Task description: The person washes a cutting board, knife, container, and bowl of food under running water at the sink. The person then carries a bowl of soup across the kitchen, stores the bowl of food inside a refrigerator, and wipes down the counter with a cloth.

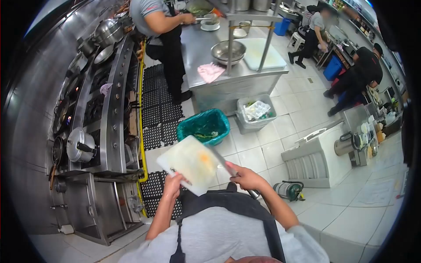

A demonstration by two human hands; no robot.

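Note:
My left hand (pixel 172 186) is closed on the near left edge of a white cutting board (pixel 186 164), which is tilted in front of my body. An orange stain marks the board's surface. My right hand (pixel 246 179) grips a knife (pixel 220 158), its blade lying along the board's right edge. Just beyond the board's far edge stands a bin (pixel 180 130) with a green liner and some scraps inside.
A stove (pixel 116 103) with a pressure cooker (pixel 80 145) runs along the left. Ahead is a steel counter (pixel 197 57), with a person beside it. A grey bin (pixel 245 125) holds rubbish. At right are a fire extinguisher (pixel 289 191) and two people working.

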